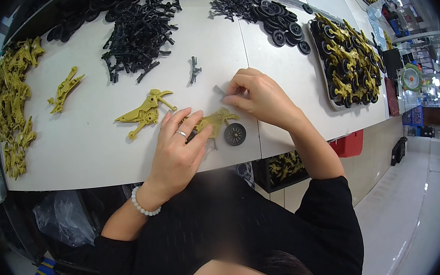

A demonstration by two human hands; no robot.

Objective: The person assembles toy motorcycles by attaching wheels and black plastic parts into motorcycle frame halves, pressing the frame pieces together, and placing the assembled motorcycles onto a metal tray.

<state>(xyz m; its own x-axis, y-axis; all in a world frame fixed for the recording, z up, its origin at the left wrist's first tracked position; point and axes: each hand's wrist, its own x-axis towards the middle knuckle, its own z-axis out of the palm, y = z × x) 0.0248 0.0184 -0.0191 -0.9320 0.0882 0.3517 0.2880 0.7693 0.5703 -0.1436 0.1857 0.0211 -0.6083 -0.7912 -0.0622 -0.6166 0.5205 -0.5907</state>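
Note:
My left hand (176,151), with a ring and a bead bracelet, has its fingers closed over a yellow plastic toy motorcycle body (219,117), pressing it near the table's front edge. A black spoked wheel (235,134) shows at that body's right end; the fingers hide much of the rest. Just above, my right hand (265,97) pinches a small dark grey plastic part (219,90), blurred by motion. Another yellow body (143,113) lies left of my left hand. A loose grey fork-shaped part (194,70) lies farther back, and a third yellow body (66,90) sits at the left.
Yellow bodies (11,104) are heaped along the left edge. Black fork-shaped parts (136,37) are piled at the back, with smaller black parts (231,4) and black wheels (277,20) right of them. A tray (332,100) of wheeled yellow toys stands at right.

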